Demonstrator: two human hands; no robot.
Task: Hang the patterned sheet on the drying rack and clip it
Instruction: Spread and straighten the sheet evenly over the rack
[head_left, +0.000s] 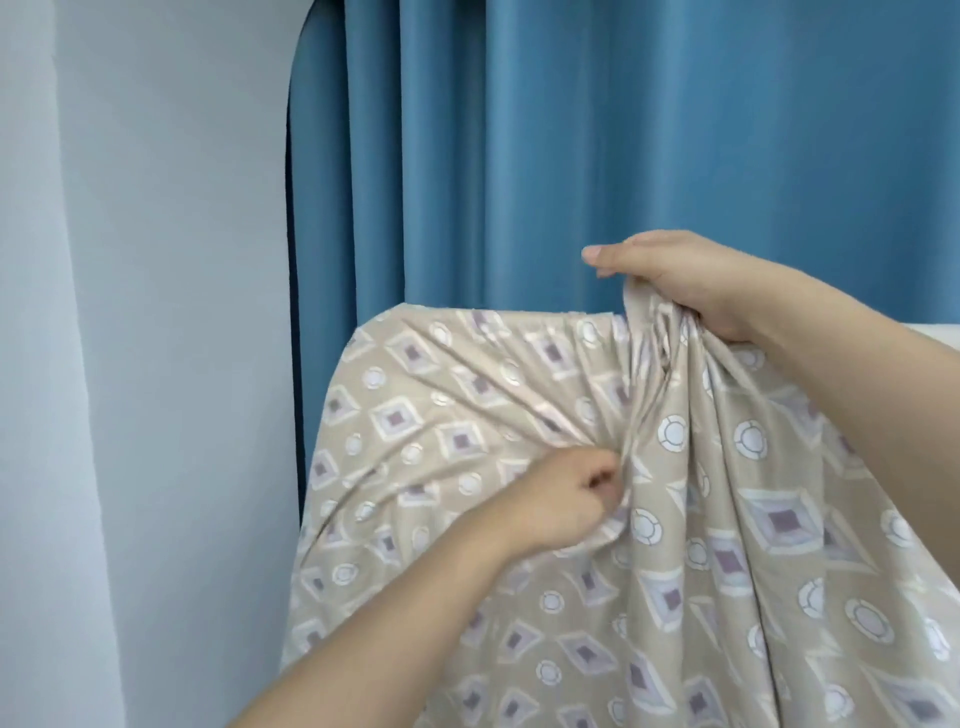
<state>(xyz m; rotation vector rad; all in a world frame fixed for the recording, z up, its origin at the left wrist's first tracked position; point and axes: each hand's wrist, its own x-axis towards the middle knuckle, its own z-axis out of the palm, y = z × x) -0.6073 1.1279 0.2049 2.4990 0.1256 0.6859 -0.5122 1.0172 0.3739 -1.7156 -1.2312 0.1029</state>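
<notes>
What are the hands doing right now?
Left hand: closed, pinching a fold of the patterned sheet.
Right hand: closed, gripping the sheet's bunched top edge.

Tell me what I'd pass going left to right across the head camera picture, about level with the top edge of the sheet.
pale wall → blue curtain → patterned sheet → right hand gripping the sheet's bunched top. The left hand sits lower, pinching the fabric.
</notes>
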